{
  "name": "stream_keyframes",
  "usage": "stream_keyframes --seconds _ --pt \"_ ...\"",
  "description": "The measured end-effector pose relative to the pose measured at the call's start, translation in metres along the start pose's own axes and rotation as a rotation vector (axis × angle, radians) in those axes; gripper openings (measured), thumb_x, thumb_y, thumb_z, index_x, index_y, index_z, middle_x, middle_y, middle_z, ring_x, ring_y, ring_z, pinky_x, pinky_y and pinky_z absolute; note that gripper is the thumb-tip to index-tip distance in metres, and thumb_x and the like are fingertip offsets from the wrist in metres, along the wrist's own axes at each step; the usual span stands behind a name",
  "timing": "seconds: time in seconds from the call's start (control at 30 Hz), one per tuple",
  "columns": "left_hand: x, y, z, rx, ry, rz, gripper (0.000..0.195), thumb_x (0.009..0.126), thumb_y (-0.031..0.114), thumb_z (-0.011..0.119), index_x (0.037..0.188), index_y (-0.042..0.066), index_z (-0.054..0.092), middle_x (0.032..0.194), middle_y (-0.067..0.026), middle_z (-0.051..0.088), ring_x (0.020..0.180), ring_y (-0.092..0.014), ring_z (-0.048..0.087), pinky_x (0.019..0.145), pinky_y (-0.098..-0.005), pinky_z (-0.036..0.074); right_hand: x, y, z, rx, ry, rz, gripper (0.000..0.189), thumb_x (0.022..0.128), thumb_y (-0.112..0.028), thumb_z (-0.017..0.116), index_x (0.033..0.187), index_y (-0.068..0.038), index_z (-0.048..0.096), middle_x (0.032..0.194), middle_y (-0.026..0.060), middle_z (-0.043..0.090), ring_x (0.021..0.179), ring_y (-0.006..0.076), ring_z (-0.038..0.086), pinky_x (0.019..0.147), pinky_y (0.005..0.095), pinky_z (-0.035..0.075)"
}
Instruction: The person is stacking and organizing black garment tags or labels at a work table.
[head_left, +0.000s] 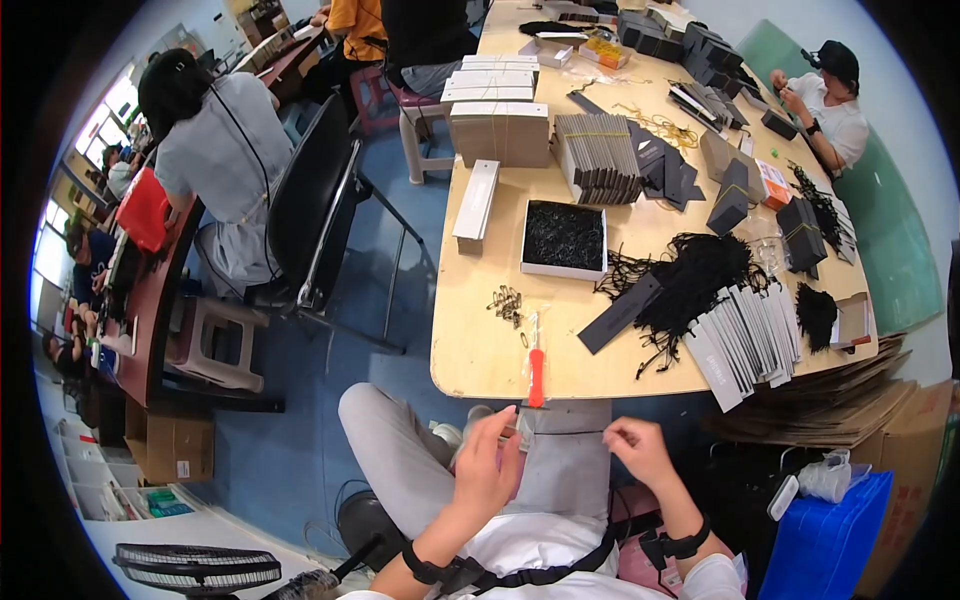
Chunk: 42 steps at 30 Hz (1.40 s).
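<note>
A thin black cord runs nearly straight across the gap between my hands, above my lap. My right hand pinches its right end between thumb and fingertips. My left hand is at the other end, its fingers bent and partly apart; what lies between them is too small to make out. Just beyond the left fingertips, a red-handled tool lies at the table's front edge, its far end over clear plastic. Several small metal pins lie loose behind it. A white box holds many small black pieces.
On the table are a heap of black cords, a dark hang tag, fanned white tags and banded tag stacks. A co-worker sits at the far right. A blue bin stands right; a fan, lower left.
</note>
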<state>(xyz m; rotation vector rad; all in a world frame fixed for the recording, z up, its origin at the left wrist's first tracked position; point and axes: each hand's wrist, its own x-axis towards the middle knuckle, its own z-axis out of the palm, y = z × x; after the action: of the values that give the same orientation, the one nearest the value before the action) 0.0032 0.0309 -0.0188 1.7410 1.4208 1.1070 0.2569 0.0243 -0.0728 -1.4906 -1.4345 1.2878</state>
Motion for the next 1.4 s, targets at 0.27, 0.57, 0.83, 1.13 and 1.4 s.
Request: stream_keyframes --seconds 0.27,0.57,0.83,1.13,1.4 --pt "0.022 -0.002 0.001 0.110 0.040 0.163 0.021 0.073 0.000 0.071 0.093 0.007 0.067 0.096 -0.0066 0.062 0.086 -0.027 0.056 0.077 -0.0353 0.044 -0.026 0.030 0.054 0.219 -0.351 0.357 0.014 0.089 -0.011 0.059 0.091 0.001 0.066 0.078 0.0011 0.064 0.071 0.0077 0.057 0.064 0.0228 0.045" --pt "-0.014 -0.012 0.001 0.021 -0.040 0.146 0.016 0.072 0.004 0.073 0.086 0.006 0.065 0.085 -0.0067 0.063 0.082 -0.027 0.057 0.074 -0.0357 0.044 -0.021 0.034 0.052 0.236 -0.306 0.265 0.015 0.089 -0.010 0.057 0.090 0.002 0.065 0.079 0.0019 0.064 0.070 0.0082 0.058 0.064 0.0223 0.045" --pt "-0.014 -0.006 0.006 -0.137 -0.007 0.021 0.011 0.077 0.004 0.071 0.086 0.003 0.064 0.085 -0.0086 0.064 0.081 -0.026 0.059 0.074 -0.0341 0.044 -0.022 0.044 0.057 0.235 -0.321 0.239 0.014 0.090 -0.010 0.057 0.090 0.001 0.065 0.079 0.0014 0.064 0.071 0.0076 0.057 0.063 0.0219 0.045" --pt "-0.010 -0.009 0.004 -0.229 -0.079 -0.071 0.012 0.078 0.004 0.070 0.083 0.003 0.059 0.086 -0.0077 0.061 0.083 -0.023 0.058 0.075 -0.0323 0.044 -0.024 0.017 0.050 0.250 -0.281 0.225 0.011 0.088 -0.010 0.065 0.089 0.000 0.068 0.075 -0.0003 0.064 0.066 0.0060 0.056 0.059 0.0209 0.043" --pt "-0.034 -0.010 -0.015 -0.899 -0.243 -0.365 0.007 0.088 0.000 0.061 0.092 0.001 0.056 0.114 -0.0153 0.063 0.106 -0.018 0.059 0.094 -0.0334 0.045 -0.019 -0.077 0.032 -0.101 -0.137 -0.344 0.009 0.074 -0.003 0.077 0.078 -0.001 0.070 0.074 0.0057 0.065 0.058 0.0120 0.059 0.051 0.0243 0.045"
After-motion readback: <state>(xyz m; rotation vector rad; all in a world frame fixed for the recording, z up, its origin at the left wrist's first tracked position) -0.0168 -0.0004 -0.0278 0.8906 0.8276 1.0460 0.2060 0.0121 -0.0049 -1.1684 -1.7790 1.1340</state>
